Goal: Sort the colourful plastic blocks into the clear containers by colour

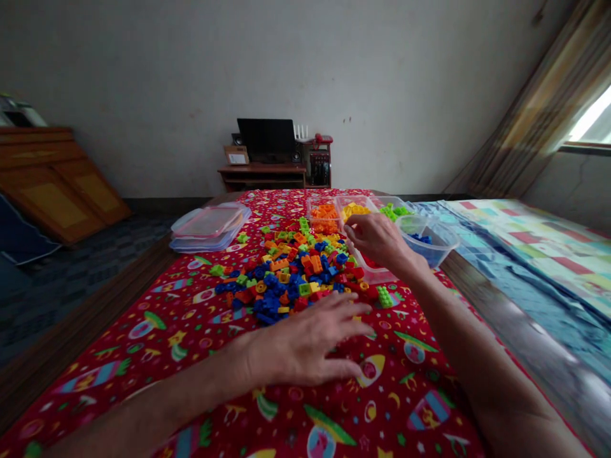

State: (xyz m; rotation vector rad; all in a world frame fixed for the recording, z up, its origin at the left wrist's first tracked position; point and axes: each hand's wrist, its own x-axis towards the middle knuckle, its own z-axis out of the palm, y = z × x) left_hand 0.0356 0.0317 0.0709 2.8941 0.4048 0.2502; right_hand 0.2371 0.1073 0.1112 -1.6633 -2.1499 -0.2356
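Note:
A heap of mixed toy building bricks [286, 270] in orange, blue, red, green and yellow lies on the red patterned cloth [200, 343]. My left hand [317, 337] is at the heap's near edge, palm down with its fingers spread and nothing visible in it. Over the clear tub of red bricks [375, 272], my right hand [377, 235] has its fingers curled together. What they hold, if anything, is hidden. Behind it stand tubs of orange bricks [324, 216], yellow bricks [354, 208] and green bricks [394, 211]. Blue bricks [421, 238] lie in a round tub [442, 245] beside my right wrist.
Stacked clear lids [210, 226] lie at the table's left edge. A single green brick [384, 297] sits right of the heap. A bed [539, 254] adjoins the table's right side. Against the far wall stands a desk with a monitor [266, 138]; a wooden cabinet [57, 181] is at left.

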